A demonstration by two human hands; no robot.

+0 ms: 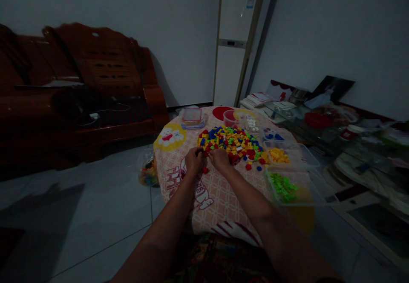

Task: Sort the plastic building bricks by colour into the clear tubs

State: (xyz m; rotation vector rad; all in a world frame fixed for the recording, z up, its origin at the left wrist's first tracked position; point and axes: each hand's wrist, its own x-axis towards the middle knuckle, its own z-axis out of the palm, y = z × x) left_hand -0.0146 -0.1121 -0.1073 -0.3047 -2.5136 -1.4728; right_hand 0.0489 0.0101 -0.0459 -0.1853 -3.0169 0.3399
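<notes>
A heap of mixed toy building bricks [233, 140] in red, yellow, blue and green lies on the cloth-covered table. At its near left edge, my left hand [194, 160] has its fingers curled together, and what they hold is too small and dark to name. Close beside it, my right hand [220, 159] pinches at the edge of the heap, its fingertips partly hidden. Small red pieces show between the two hands. One red brick [205, 170] rests on the cloth just below them.
Clear tubs on the right hold green bricks [283, 187], yellow bricks [278, 155] and blue bricks [274, 136]. White pieces [252, 124] and a round tub [230, 118] sit farther back. Stacked lidded boxes [192, 118] stand back left. A filled plastic bag [148, 170] is beside the table.
</notes>
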